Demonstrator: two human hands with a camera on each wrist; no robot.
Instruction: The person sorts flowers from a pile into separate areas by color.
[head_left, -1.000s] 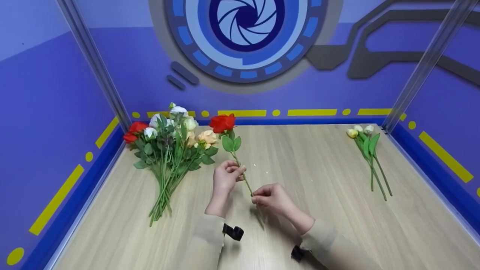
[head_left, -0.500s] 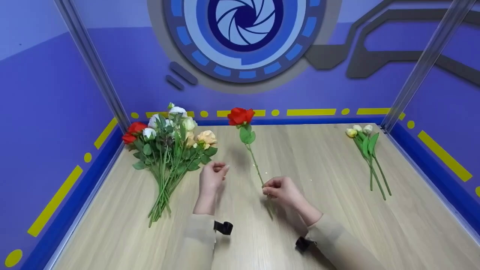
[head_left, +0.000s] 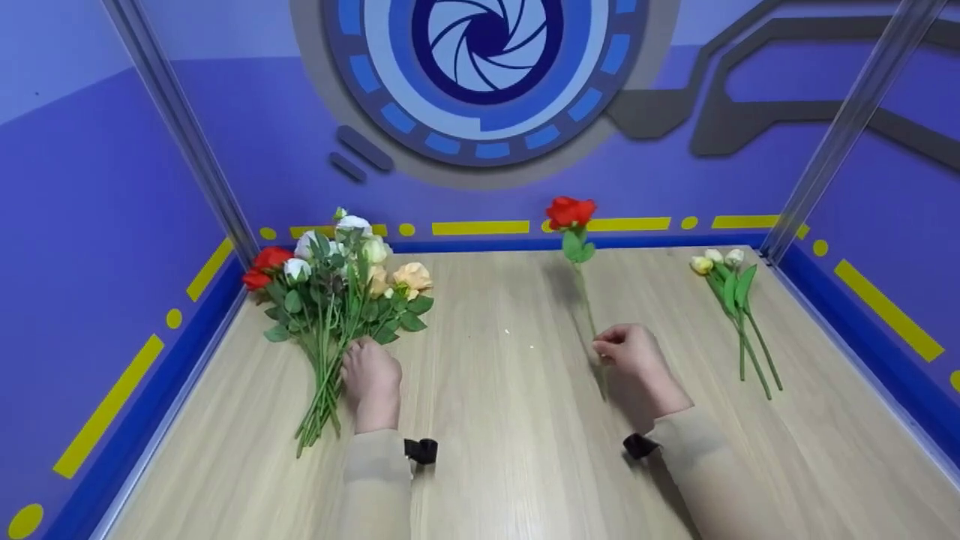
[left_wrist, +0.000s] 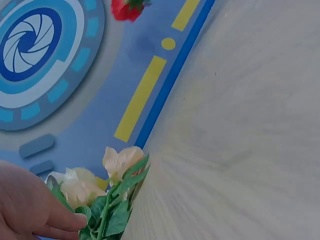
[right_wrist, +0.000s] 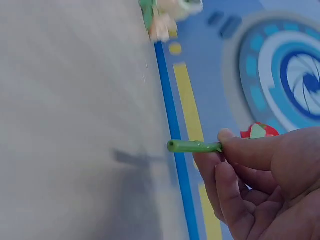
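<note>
Sleeves (head_left: 373, 480) nearest, both cut off at bottom edge; black wrist cams (head_left: 421, 451) at cuffs. Hands well apart. L hand (head_left: 371, 379) is at R side of flower bunch (head_left: 330, 307), by its stems (head_left: 319, 409); fingertips hidden in head view, L wrist view gives only part of hand beside leaves (left_wrist: 117, 220), so can't tell if gripping or just touching. R hand (head_left: 634, 352) pinches red rose (head_left: 571, 214) low on stem, thumb vs. fingers; prob. held low so bloom + leaves are clear of fingers. Cut stem end (right_wrist: 171, 146) pokes out past pinch, apparently off table (head_left: 487, 420); in head view lower stem blurs w/ shadow. Bunch: stems crossed toward person, blooms (head_left: 412, 277) fanned away, prob. for easy reach of stems; overlap too dense to count. Specks (head_left: 532, 346) mid-table, too small to ID. Tulips (head_left: 739, 307) far R, heads away, prob. set apart as own group. Back wall (head_left: 487, 180) last, printed disc (head_left: 487, 34) cut off at top.
</note>
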